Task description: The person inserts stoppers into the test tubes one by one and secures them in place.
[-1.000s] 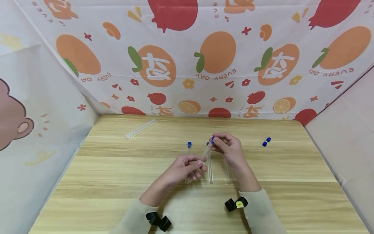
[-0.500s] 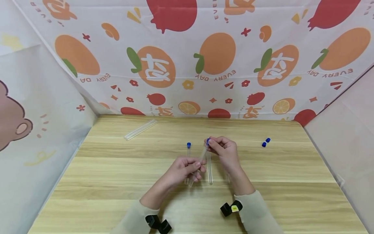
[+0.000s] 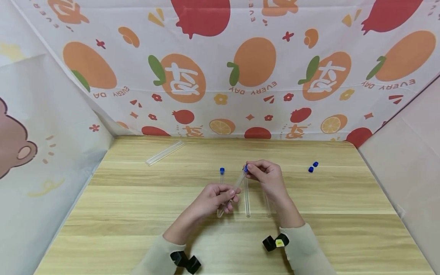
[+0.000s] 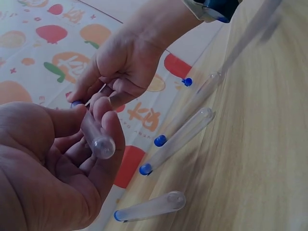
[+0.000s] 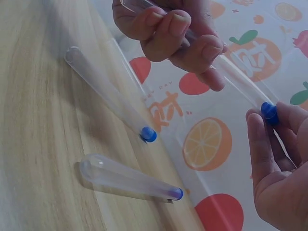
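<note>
Near the middle of the head view, my left hand (image 3: pixel 214 200) holds a clear test tube (image 5: pixel 240 74) at a slant above the table, fingers and thumb round its lower part. My right hand (image 3: pixel 269 179) pinches a blue cap (image 5: pixel 269 114) between thumb and fingertips at the tube's upper end. Below the hands lie three blue-capped test tubes. The left one (image 4: pixel 154 207) is partly behind my left hand in the head view, the middle one (image 3: pixel 247 200) shows most of its length, and the right one (image 3: pixel 268 206) is mostly covered by my right hand and wrist.
Two loose blue caps (image 3: pixel 313 167) lie on the wooden table (image 3: pixel 343 229), right of my right hand. Several clear tubes without caps (image 3: pixel 165 152) lie side by side at the back left. A fruit-printed cloth (image 3: pixel 220 76) hangs along the table's back edge.
My right hand, with the cap, has moved slightly left and down since a second ago. The held tube's tilt has shifted a little between the hands. The tubes on the table have not moved.
</note>
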A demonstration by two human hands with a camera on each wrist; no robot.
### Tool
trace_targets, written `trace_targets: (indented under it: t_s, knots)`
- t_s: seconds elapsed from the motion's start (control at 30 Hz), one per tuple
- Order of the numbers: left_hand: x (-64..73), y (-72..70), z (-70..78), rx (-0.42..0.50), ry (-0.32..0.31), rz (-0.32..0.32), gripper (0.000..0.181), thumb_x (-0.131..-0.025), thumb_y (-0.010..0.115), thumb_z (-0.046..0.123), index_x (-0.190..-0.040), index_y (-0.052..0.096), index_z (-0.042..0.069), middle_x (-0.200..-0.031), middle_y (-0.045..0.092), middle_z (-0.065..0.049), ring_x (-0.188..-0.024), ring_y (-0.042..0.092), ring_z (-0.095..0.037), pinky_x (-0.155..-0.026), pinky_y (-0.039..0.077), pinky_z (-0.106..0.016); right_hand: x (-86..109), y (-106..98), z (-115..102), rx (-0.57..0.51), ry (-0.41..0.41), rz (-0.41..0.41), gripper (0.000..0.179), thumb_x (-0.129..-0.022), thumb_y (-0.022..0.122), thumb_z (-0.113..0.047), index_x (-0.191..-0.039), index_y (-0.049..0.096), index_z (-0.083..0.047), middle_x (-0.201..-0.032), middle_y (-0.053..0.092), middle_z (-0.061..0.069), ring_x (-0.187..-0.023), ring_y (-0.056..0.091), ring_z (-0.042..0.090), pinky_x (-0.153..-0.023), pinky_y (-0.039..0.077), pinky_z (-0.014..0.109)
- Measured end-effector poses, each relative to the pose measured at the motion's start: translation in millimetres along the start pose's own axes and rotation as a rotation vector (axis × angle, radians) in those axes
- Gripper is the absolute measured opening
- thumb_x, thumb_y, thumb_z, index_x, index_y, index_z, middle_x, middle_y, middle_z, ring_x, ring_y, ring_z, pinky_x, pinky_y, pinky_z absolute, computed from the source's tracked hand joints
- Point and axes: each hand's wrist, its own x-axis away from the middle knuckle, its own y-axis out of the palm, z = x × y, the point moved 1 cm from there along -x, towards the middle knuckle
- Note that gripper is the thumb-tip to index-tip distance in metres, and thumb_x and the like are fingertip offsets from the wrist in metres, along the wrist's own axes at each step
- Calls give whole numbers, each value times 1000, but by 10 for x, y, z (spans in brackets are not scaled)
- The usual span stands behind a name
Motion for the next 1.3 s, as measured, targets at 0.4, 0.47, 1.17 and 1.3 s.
trace_targets:
  t_s: [0.4,0.47,1.17,1.3]
  knots:
    - [-1,12,20,-25,23,43,37,-104,53,13,-125,58,-17,-93,70,-17,-67,62,-12,-62,57,-21,27,109,31,-52,-4,38,33,-94,69,-13,-113,64,13,-97,75,9,-84,72,15,-81,62,30]
    - [-6,2,31,-36,33,49,37,-104,52,15,-127,58,-15,-98,69,-22,-70,63,-14,-63,57,-22,27,118,21,-60,-8,36,36,-95,68,-15,-120,62,12,-102,73,11,-87,72,16,-82,61,30]
    - [187,-646,214,-298,44,205,47,-102,57,12,-145,43,-2,-115,57,-30,-88,66,-40,-73,63,-43,246,590,169,-199,309,-291,56,-102,58,-16,-152,36,-5,-141,54,24,-124,59,33,-100,54,39]
    - [207,-711,214,-352,22,228,46,-100,60,11,-141,47,-3,-115,59,-25,-85,68,-36,-67,63,-38,268,671,169,-237,333,-352,58,-102,57,-14,-154,33,-6,-151,44,23,-137,46,37,-107,48,41]
